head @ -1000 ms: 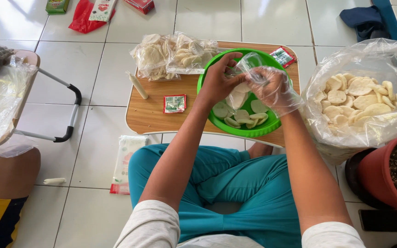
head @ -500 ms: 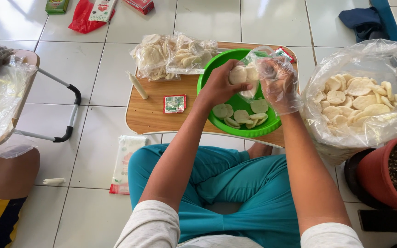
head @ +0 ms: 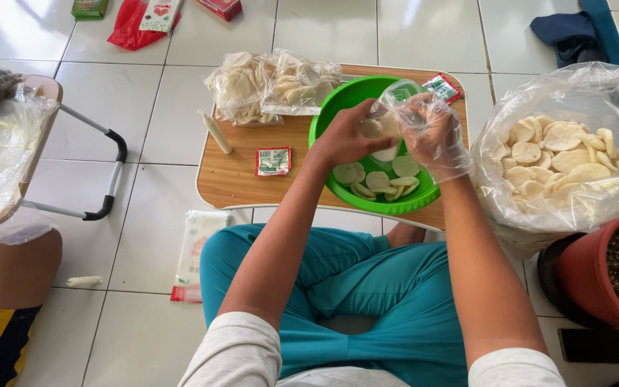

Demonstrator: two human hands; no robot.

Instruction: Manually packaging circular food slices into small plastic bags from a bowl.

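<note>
A green bowl (head: pixel 345 100) with several pale round crackers (head: pixel 377 180) sits on a small wooden table (head: pixel 241 175) in front of my crossed legs. My left hand (head: pixel 345 140) holds a small clear plastic bag (head: pixel 385 125) with crackers in it over the bowl. My right hand (head: pixel 431 132), in a thin clear plastic glove, grips the bag's upper edge from the right. Both hands touch the bag and hide part of the bowl.
Two filled cracker bags (head: pixel 274 84), a candle (head: pixel 218 133) and small sachets (head: pixel 274 161) lie on the table. A big clear sack of crackers (head: pixel 560 158) stands right, beside a red flowerpot (head: pixel 610 279). Another person's knee (head: pixel 12 269) and folding table (head: pixel 8 143) are left.
Both hands lifted slightly and drew together over the bowl; the small bag now holds crackers and is held higher than a second ago.
</note>
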